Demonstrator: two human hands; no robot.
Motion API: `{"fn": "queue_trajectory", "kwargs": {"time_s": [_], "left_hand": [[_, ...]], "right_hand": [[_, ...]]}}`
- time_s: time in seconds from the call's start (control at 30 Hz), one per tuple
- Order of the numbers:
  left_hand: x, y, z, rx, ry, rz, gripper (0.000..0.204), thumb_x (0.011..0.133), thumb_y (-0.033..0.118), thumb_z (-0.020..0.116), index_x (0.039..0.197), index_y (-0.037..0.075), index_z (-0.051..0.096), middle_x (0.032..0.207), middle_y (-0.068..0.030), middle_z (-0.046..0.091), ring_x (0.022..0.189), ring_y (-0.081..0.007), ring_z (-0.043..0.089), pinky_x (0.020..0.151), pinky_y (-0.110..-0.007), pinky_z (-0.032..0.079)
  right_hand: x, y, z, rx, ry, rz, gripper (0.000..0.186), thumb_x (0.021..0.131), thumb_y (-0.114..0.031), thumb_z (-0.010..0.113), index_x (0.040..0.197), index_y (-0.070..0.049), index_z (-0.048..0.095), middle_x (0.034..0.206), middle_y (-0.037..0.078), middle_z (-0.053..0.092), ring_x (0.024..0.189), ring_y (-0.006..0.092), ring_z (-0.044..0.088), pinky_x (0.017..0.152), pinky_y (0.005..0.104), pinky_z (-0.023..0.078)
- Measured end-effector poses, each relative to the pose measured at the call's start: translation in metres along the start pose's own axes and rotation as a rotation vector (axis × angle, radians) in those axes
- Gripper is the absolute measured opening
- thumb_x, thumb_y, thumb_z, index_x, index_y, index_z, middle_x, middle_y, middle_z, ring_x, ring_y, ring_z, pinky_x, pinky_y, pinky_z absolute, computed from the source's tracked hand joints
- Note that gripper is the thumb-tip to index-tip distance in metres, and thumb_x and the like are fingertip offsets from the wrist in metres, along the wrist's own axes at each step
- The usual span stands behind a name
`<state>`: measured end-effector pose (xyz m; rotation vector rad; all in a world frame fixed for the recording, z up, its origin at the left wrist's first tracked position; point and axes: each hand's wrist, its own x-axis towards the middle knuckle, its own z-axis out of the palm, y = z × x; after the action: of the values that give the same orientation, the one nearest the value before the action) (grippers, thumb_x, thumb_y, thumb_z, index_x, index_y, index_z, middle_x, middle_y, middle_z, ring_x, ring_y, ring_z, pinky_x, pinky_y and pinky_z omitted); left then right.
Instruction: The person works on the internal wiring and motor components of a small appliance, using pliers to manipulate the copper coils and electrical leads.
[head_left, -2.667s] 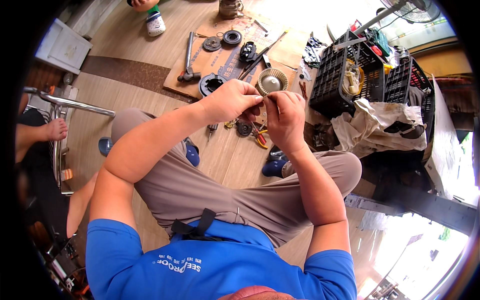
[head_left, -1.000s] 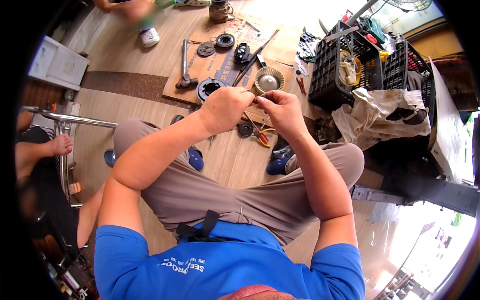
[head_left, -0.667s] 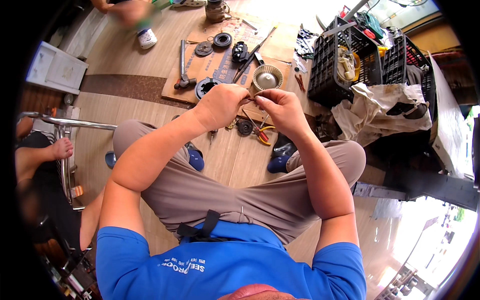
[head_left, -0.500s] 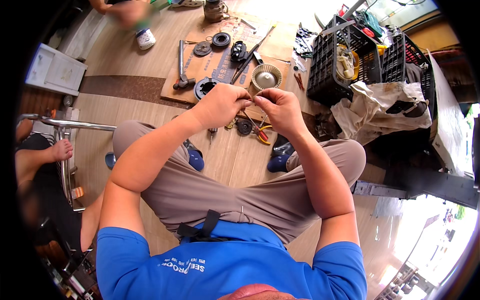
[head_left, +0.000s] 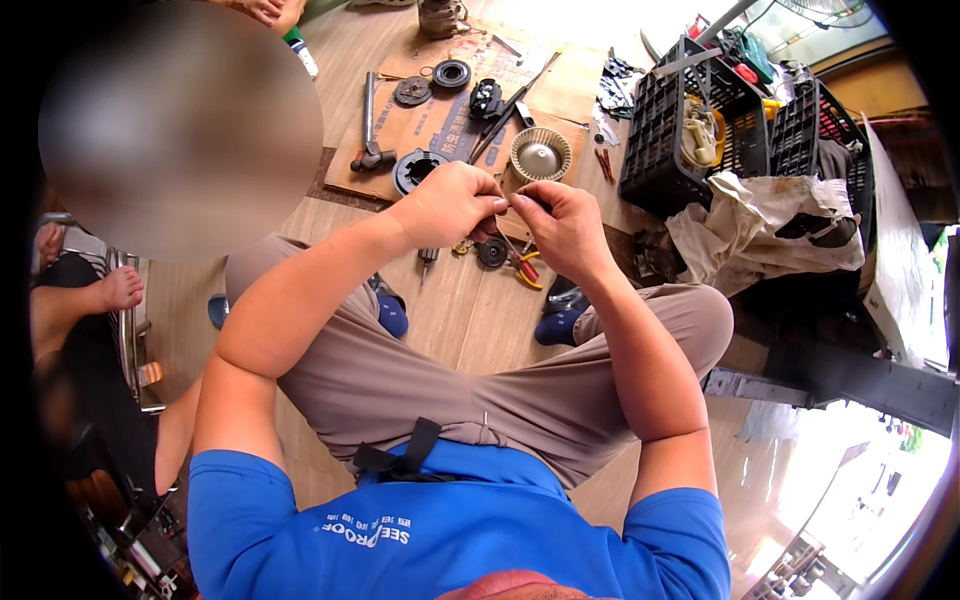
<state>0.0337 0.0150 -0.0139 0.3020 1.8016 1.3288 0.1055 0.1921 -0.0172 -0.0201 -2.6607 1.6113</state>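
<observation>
My left hand (head_left: 456, 203) and my right hand (head_left: 564, 226) meet fingertip to fingertip above the floor between my knees. Each is closed in a pinch, and what they pinch is too small to make out. Just beyond them, a pale finned fan wheel (head_left: 540, 155) and a black ring-shaped part (head_left: 413, 172) lie on a flattened cardboard sheet (head_left: 440, 90). Below the hands on the floor are pliers with red and yellow handles (head_left: 527, 268), a dark round part (head_left: 491, 252) and a screwdriver-like tool (head_left: 428, 262), partly hidden by my left hand.
A hammer (head_left: 370, 125), black round parts (head_left: 452, 74) and a black block-shaped part (head_left: 486, 98) lie on the cardboard. Black crates (head_left: 650, 150) with tools and a draped cloth (head_left: 740, 230) stand at right. Another person (head_left: 180, 130), blurred, is at upper left; a bare foot (head_left: 122, 288) shows below.
The blurred person at upper left now fills much more of that corner. My hands keep their pinch at nearly the same spot, and the view has shifted slightly.
</observation>
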Motion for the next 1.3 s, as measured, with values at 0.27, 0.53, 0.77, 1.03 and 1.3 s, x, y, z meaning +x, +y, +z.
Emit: {"fn": "queue_trajectory", "kwargs": {"time_s": [0.27,0.53,0.77,1.03,1.3], "left_hand": [[-0.002,-0.007,0.011,0.739,0.321,0.731,0.008,0.082,0.006,0.06,0.082,-0.001,0.063,0.079,-0.0182,0.065,0.078,-0.0375,0.063,0.067,-0.041,0.049],[-0.006,0.002,0.003,0.525,0.255,0.602,0.014,0.092,0.01,0.059,0.096,-0.003,0.061,0.078,-0.0107,0.064,0.07,-0.0186,0.064,0.062,-0.03,0.05],[-0.005,0.007,-0.001,-0.13,-0.063,0.085,0.024,0.1,0.017,0.049,0.094,-0.003,0.062,0.075,-0.0035,0.063,0.066,-0.01,0.06,0.061,-0.025,0.052],[-0.002,0.004,0.0,-0.004,-0.041,0.151,0.021,0.1,0.013,0.046,0.096,-0.001,0.061,0.077,-0.0038,0.063,0.068,-0.0098,0.062,0.064,-0.024,0.053],[-0.004,0.0,0.003,0.136,0.05,0.267,0.021,0.096,0.012,0.052,0.087,-0.003,0.063,0.071,-0.0075,0.064,0.061,-0.0109,0.059,0.059,-0.028,0.049]], "right_hand": [[0.009,0.012,-0.006,0.3,-0.118,0.276,0.021,0.089,-0.014,0.065,0.089,0.007,0.068,0.069,0.003,0.063,0.064,0.0073,0.052,0.058,0.0259,0.044],[0.009,0.008,-0.006,0.486,-0.097,0.247,0.016,0.092,-0.01,0.062,0.093,0.005,0.067,0.082,0.002,0.066,0.075,0.0059,0.056,0.069,0.0213,0.046],[0.001,0.008,-0.003,0.448,-0.02,0.16,0.018,0.093,-0.01,0.061,0.094,0.007,0.067,0.081,0.004,0.068,0.074,0.0062,0.057,0.067,0.0228,0.047],[0.004,0.014,-0.005,0.382,-0.078,0.132,0.019,0.092,-0.013,0.063,0.095,0.005,0.068,0.079,0.003,0.068,0.072,0.006,0.056,0.065,0.0238,0.047],[0.004,0.015,0.0,0.272,-0.022,0.114,0.019,0.088,-0.014,0.066,0.091,0.005,0.068,0.074,0.006,0.068,0.068,0.007,0.057,0.062,0.0256,0.047]]}}
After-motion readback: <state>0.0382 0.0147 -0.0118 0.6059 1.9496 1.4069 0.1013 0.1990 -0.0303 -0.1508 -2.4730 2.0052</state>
